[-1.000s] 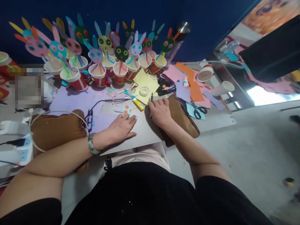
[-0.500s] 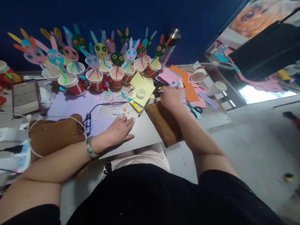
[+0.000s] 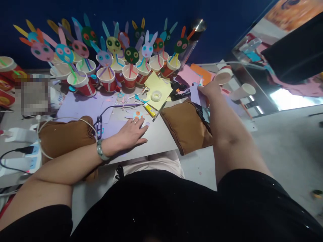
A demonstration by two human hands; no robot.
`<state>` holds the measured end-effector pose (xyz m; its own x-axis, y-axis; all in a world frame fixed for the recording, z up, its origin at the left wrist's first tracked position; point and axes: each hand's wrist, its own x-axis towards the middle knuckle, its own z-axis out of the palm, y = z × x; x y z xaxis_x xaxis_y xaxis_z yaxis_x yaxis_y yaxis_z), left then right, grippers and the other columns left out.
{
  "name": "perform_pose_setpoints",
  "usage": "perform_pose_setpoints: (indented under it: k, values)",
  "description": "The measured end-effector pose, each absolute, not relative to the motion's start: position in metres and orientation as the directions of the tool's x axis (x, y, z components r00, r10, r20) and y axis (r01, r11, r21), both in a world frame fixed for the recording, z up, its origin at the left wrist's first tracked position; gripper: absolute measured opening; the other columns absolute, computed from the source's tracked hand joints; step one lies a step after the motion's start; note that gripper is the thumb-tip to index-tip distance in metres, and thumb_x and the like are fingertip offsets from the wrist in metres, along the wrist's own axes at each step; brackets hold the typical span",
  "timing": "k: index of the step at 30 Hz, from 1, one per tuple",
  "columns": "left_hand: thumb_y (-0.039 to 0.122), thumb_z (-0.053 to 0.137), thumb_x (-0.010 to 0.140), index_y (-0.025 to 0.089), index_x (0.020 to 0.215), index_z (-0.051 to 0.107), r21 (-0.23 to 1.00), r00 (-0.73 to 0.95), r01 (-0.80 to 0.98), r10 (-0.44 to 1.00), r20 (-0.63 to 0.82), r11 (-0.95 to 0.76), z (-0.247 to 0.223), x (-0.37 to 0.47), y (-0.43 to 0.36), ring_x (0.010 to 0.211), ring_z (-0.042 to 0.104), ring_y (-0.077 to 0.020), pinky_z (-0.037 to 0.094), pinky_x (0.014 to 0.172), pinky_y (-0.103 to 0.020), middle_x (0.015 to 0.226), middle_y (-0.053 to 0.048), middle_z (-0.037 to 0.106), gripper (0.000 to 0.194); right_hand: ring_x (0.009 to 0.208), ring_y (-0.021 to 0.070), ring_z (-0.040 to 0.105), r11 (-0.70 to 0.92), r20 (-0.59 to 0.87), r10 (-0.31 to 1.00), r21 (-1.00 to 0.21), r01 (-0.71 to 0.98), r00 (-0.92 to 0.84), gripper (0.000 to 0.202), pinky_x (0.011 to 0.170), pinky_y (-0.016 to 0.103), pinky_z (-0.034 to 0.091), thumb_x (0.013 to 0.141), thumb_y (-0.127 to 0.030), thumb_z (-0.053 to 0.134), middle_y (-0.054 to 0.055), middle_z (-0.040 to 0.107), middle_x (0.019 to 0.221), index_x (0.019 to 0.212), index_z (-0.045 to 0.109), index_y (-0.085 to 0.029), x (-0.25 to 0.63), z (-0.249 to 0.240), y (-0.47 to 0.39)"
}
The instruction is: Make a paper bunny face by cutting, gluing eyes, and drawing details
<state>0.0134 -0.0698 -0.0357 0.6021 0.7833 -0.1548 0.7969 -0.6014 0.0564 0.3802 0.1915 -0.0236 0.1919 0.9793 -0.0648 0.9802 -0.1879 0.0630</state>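
My left hand lies spread on the table's front part, its fingertips by a small blue paper face with orange eyes. My right hand reaches over the coloured paper at the right, beside a purple sheet; its fingertips are too unclear to tell what they hold, if anything. A brown cushion lies between my arms. Yellow paper bears a roll of tape, with a yellow glue tube in front. A dark tool lies between the yellow paper and my right hand.
Red-and-white paper cups with paper rabbit heads stand along the blue wall, a bottle beside them. Loose cups lie at the right. Another brown cushion, cables and a power strip are at the left.
My right hand has moved right, from the dark tool behind the brown cushion to the coloured paper. My left hand stays spread near the blue face. The view has shifted slightly.
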Motion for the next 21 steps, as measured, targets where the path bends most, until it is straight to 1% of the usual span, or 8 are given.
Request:
perform_pose_setpoints:
  k: [4, 8, 11, 14, 16, 18, 19, 21]
  values:
    - [0.052, 0.062, 0.103, 0.016, 0.153, 0.057, 0.061, 0.606, 0.794, 0.783, -0.141, -0.605, -0.039, 0.012, -0.07, 0.133, 0.057, -0.0408, 0.044, 0.102, -0.049, 0.155, -0.027, 0.051, 0.061, 0.12, 0.0283, 0.065, -0.336, -0.082, 0.94, -0.064, 0.94, 0.33, 0.066, 0.08, 0.038, 0.035, 0.104, -0.044, 0.064, 0.041, 0.065, 0.136, 0.134, 0.062, 0.014, 0.381, -0.024, 0.197]
    - [0.051, 0.063, 0.103, 0.016, 0.153, 0.057, 0.062, 0.606, 0.794, 0.782, -0.149, -0.604, -0.037, 0.012, -0.069, 0.13, 0.059, -0.039, 0.044, 0.101, -0.048, 0.156, -0.026, 0.051, 0.062, 0.121, 0.0269, 0.063, -0.369, -0.065, 0.929, -0.183, 0.911, 0.363, 0.061, 0.084, 0.038, 0.035, 0.102, -0.039, 0.068, 0.038, 0.063, 0.142, 0.138, 0.062, 0.01, 0.38, -0.023, 0.195]
    - [0.053, 0.062, 0.103, 0.015, 0.152, 0.058, 0.052, 0.616, 0.785, 0.771, -0.159, -0.617, -0.034, 0.012, -0.069, 0.13, 0.058, -0.0401, 0.045, 0.1, -0.048, 0.156, -0.024, 0.052, 0.061, 0.117, 0.0246, 0.062, -0.386, -0.025, 0.918, -0.291, 0.875, 0.396, 0.055, 0.087, 0.038, 0.036, 0.102, -0.033, 0.067, 0.038, 0.064, 0.14, 0.136, 0.063, 0.01, 0.38, -0.024, 0.194]
    - [0.054, 0.063, 0.102, 0.015, 0.149, 0.06, 0.042, 0.632, 0.772, 0.76, -0.15, -0.634, -0.034, 0.011, -0.069, 0.131, 0.057, -0.0405, 0.045, 0.098, -0.047, 0.159, -0.022, 0.053, 0.06, 0.097, 0.0179, 0.062, -0.392, 0.013, 0.897, -0.433, 0.811, 0.441, 0.04, 0.082, 0.036, 0.039, 0.103, -0.021, 0.062, 0.034, 0.071, 0.125, 0.127, 0.065, 0.011, 0.381, -0.027, 0.195]
    - [0.053, 0.064, 0.101, 0.015, 0.147, 0.06, 0.046, 0.641, 0.766, 0.755, -0.141, -0.641, -0.036, 0.011, -0.069, 0.13, 0.057, -0.0397, 0.045, 0.097, -0.046, 0.162, -0.02, 0.051, 0.06, 0.079, 0.0129, 0.056, -0.376, 0.026, 0.887, -0.537, 0.755, 0.461, 0.026, 0.075, 0.034, 0.04, 0.102, -0.013, 0.056, 0.024, 0.074, 0.108, 0.117, 0.067, 0.006, 0.381, -0.026, 0.196]
    - [0.052, 0.066, 0.1, 0.015, 0.147, 0.06, 0.056, 0.645, 0.763, 0.752, -0.134, -0.644, -0.038, 0.01, -0.068, 0.129, 0.057, -0.0388, 0.044, 0.097, -0.046, 0.163, -0.019, 0.051, 0.06, 0.069, 0.0106, 0.05, -0.328, 0.046, 0.889, -0.63, 0.704, 0.455, 0.018, 0.069, 0.033, 0.04, 0.104, -0.011, 0.049, 0.011, 0.071, 0.088, 0.104, 0.065, -0.005, 0.384, -0.025, 0.196]
    - [0.051, 0.067, 0.1, 0.016, 0.147, 0.059, 0.062, 0.646, 0.762, 0.751, -0.133, -0.645, -0.039, 0.01, -0.068, 0.128, 0.057, -0.0383, 0.043, 0.097, -0.046, 0.164, -0.019, 0.051, 0.06, 0.066, 0.0101, 0.048, -0.29, 0.065, 0.895, -0.667, 0.686, 0.442, 0.019, 0.068, 0.032, 0.039, 0.105, -0.013, 0.045, 0.005, 0.067, 0.08, 0.097, 0.062, -0.013, 0.386, -0.024, 0.195]
    - [0.05, 0.067, 0.1, 0.015, 0.148, 0.058, 0.071, 0.648, 0.761, 0.749, -0.136, -0.645, -0.039, 0.01, -0.068, 0.128, 0.058, -0.0377, 0.043, 0.098, -0.045, 0.165, -0.018, 0.05, 0.06, 0.066, 0.0097, 0.048, -0.198, 0.104, 0.918, -0.718, 0.667, 0.384, 0.027, 0.067, 0.03, 0.039, 0.109, -0.021, 0.039, -0.004, 0.056, 0.068, 0.084, 0.047, -0.027, 0.391, -0.021, 0.192]
